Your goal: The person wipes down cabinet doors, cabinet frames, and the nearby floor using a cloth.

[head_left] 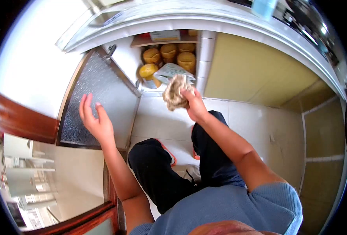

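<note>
My right hand (pixel 195 105) grips a crumpled beige-brown cloth (pixel 176 93) in front of the open lower cupboard. My left hand (pixel 97 120) holds nothing; its fingers are apart, over the dark speckled glass of the open cupboard door (pixel 103 98). Inside the cupboard stand several jars with yellow-orange lids (pixel 152 56). A pale plastic packet with green print (pixel 171 71) lies in front of them, just behind the cloth. On the shelf above the jars sits a white box (pixel 164 35).
The countertop (pixel 204 12) runs above the cupboard, with a light blue container (pixel 264 8) and a dark stove (pixel 298 23) at the right. Yellow-green cupboard panels (pixel 259 70) are at the right. A wooden door frame (pixel 22 117) stands at the left.
</note>
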The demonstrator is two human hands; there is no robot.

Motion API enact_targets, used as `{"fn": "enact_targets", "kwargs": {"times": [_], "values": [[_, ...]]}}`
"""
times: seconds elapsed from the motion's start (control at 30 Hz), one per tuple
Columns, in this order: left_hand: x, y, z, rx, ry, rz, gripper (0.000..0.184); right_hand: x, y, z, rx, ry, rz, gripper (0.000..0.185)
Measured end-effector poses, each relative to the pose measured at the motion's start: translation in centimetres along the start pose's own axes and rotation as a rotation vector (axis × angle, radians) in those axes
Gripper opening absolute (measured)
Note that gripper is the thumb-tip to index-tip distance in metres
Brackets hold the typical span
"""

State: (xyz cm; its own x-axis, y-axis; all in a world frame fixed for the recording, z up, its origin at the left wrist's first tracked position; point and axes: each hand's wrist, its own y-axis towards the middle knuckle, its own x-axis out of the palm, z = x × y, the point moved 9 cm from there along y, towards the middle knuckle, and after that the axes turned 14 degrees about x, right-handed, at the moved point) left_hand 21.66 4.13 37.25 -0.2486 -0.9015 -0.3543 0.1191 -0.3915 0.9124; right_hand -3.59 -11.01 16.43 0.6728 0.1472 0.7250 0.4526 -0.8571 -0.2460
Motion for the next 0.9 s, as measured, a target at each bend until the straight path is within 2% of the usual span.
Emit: {"fn": "enact_targets", "kwargs": {"times": [0.07, 0.13, 0.2, 0.27, 0.3, 0.33, 0.37, 0.4, 0.47, 0.5, 0.6, 0.67, 0.73, 0.8, 0.87, 0.9], "values": [[2.1, -0.9, 3.0, 0.019, -0.112, -0.102, 0.031, -0.6, -0.3, -6.3, -0.264, -0.117, 0.099, 0.043], [3.9, -2.2, 5.9, 0.010, -0.165, -0.137, 0.029, -0.9, -1.8, -13.3, -0.465, -0.177, 0.249, 0.071], [6.7, -4.2, 7.6, -0.067, -0.426, -0.163, 0.028, 0.5, -4.6, -19.9, -0.637, -0.131, 0.210, 0.080], [9.2, -6.0, 9.3, -0.012, -0.497, -0.207, 0.027, -1.4, -6.3, -25.1, -0.811, -0.082, 0.229, 0.073], [10.4, -6.8, 9.7, -0.053, -0.575, -0.236, 0.028, -1.9, -8.2, -27.3, -0.953, -0.111, 0.248, 0.067], [10.9, -7.2, 9.9, -0.056, -0.572, -0.233, 0.028, -3.4, -9.9, -28.9, -1.066, -0.128, 0.390, 0.063], [11.9, -7.9, 9.8, -0.114, -0.639, -0.255, 0.027, -3.1, -11.9, -29.9, -1.197, -0.142, 0.396, 0.057], [13.1, -8.7, 9.3, -0.171, -0.705, -0.276, 0.027, -4.8, -11.4, -30.6, -1.190, -0.143, 0.390, 0.057], [14.7, -10.3, 7.7, -0.204, -0.702, -0.209, 0.028, -6.2, -11.7, -32.1, -1.365, -0.622, 0.858, 0.051], [15.7, -11.5, 6.6, -0.234, -0.712, -0.201, 0.028, -4.8, -11.5, -31.5, -1.455, -0.981, 1.109, 0.044], [17.1, -13.2, 5.2, -0.317, -0.707, -0.232, 0.028, -3.0, -8.5, -29.9, -1.535, -1.129, 1.158, 0.043], [18.2, -14.6, 4.2, -0.429, -0.747, -0.260, 0.029, -2.3, -7.1, -28.7, -1.546, -1.048, 1.175, 0.043], [18.6, -14.5, 4.4, -0.439, -0.744, -0.284, 0.028, -2.1, -3.9, -26.7, -1.551, -0.978, 0.868, 0.050], [19.1, -14.0, 4.7, -0.443, -0.745, -0.301, 0.027, 0.2, -0.1, -22.2, -1.554, -1.498, 0.782, 0.051], [19.5, -13.9, 5.2, -0.431, -0.768, -0.309, 0.026, 1.9, 3.0, -18.9, -1.581, -1.856, 0.653, 0.049], [19.5, -14.1, 5.1, -0.451, -0.764, -0.319, 0.026, 0.5, 5.4, -19.0, -1.513, -1.985, 0.720, 0.045]]}}
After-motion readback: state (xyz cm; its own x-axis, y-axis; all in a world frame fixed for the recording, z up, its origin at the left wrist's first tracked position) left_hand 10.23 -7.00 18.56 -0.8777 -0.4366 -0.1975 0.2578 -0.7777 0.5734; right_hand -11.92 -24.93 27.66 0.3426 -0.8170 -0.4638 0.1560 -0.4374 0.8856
